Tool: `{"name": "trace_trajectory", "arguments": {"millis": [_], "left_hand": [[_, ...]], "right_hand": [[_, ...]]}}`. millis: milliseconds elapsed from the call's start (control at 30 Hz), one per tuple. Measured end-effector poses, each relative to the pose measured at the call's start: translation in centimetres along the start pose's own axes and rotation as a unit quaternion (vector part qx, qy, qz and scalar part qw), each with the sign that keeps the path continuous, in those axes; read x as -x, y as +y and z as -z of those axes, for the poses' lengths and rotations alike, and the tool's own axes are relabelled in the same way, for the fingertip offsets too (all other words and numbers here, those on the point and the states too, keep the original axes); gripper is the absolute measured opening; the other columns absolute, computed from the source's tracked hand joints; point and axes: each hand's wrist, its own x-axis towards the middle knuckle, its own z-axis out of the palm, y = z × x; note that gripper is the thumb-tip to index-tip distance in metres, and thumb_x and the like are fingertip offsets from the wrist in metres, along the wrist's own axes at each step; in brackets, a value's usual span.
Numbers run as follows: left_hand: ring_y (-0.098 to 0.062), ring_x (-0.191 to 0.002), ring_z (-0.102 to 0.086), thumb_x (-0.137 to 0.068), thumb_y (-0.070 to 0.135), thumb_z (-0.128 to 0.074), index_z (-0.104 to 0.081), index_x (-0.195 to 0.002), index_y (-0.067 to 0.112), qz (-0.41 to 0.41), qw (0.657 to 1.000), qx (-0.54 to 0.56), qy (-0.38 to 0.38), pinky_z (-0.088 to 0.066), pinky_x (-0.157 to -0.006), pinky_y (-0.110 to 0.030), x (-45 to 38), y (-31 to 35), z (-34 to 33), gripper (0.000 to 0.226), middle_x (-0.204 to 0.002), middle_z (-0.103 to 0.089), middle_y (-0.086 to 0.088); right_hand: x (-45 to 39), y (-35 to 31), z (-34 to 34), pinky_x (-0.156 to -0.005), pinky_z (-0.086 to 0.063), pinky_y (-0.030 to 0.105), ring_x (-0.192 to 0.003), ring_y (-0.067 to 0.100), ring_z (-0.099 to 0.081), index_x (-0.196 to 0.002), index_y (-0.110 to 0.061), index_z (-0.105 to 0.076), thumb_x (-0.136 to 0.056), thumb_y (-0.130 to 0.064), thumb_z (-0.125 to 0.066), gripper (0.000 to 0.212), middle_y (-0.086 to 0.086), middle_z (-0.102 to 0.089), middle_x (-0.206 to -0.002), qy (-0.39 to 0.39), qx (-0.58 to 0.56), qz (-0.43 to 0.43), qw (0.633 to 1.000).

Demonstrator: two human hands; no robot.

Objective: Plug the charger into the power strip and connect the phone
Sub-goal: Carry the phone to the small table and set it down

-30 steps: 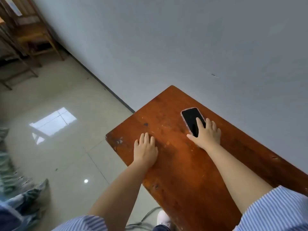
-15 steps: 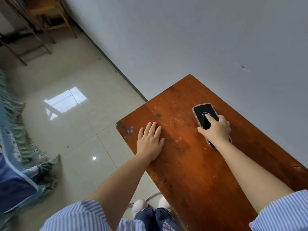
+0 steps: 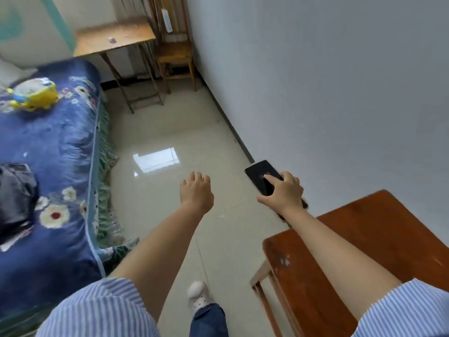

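Observation:
My right hand [image 3: 283, 192] grips a black phone [image 3: 261, 175] with a lit screen, held in the air beyond the corner of the red-brown wooden table [image 3: 379, 234], near the grey wall. My left hand [image 3: 196, 190] hangs free over the tiled floor, fingers loosely apart and holding nothing. No charger or power strip can be made out with certainty; a small white object lies on the far light wooden desk [image 3: 114, 40].
A bed with a blue flowered cover [image 3: 51, 152] fills the left side, with a yellow toy [image 3: 34, 94] and a dark bag [image 3: 14, 195] on it. A wooden chair [image 3: 175, 52] stands by the far desk. Tiled floor runs between bed and wall.
My right hand has lifted the phone off the table. My left hand left the tabletop and now hangs in the air. The view has swung left and up toward the bed and far desk.

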Motion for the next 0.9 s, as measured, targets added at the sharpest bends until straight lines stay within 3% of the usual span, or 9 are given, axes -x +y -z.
{"name": "trace_trajectory", "arguments": {"millis": [133, 333, 600, 900], "left_hand": [[-0.028, -0.123, -0.036, -0.087, 0.016, -0.041, -0.047, -0.115, 0.005, 0.033, 0.999, -0.028, -0.028, -0.037, -0.095, -0.036, -3.1, -4.2, 2.0, 0.03, -0.124, -0.048, -0.013], [-0.027, -0.116, -0.04, -0.086, 0.011, -0.042, -0.05, -0.111, 0.006, 0.083, 0.995, 0.004, 0.046, -0.038, -0.09, -0.034, -13.5, -14.5, 8.0, 0.027, -0.12, -0.05, -0.012], [-0.028, -0.118, -0.04, -0.084, 0.008, -0.043, -0.049, -0.114, 0.007, 0.114, 0.99, 0.006, 0.083, -0.038, -0.092, -0.037, -26.7, -22.3, 12.3, 0.031, -0.124, -0.049, -0.012], [-0.028, -0.121, -0.04, -0.087, 0.019, -0.044, -0.048, -0.118, 0.008, 0.155, 0.981, 0.013, 0.112, -0.038, -0.095, -0.04, -50.3, -30.3, 17.0, 0.033, -0.128, -0.049, -0.013]], "right_hand": [[-4.0, -3.4, -1.2, -0.102, -0.031, 0.042, -0.122, 0.034, -0.033, -0.125, -0.026, -0.048, -0.07, -0.034, -0.068, 0.059, 0.016, -0.038, -0.136, -0.011, 0.01, -0.007, 1.0], [-16.2, -15.4, -3.2, -0.1, -0.032, 0.041, -0.118, 0.034, -0.036, -0.124, -0.026, -0.048, -0.07, -0.032, -0.068, 0.058, 0.016, -0.04, -0.132, 0.007, 0.005, 0.027, 1.0], [-30.6, -25.8, -4.0, -0.096, -0.034, 0.041, -0.112, 0.035, -0.038, -0.123, -0.026, -0.05, -0.07, -0.035, -0.067, 0.057, 0.016, -0.045, -0.124, 0.039, 0.029, 0.088, 0.995], [-54.9, -37.1, -4.3, -0.098, -0.032, 0.04, -0.114, 0.036, -0.037, -0.123, -0.024, -0.05, -0.071, -0.035, -0.068, 0.056, 0.016, -0.043, -0.128, 0.052, 0.02, 0.179, 0.982]]}}
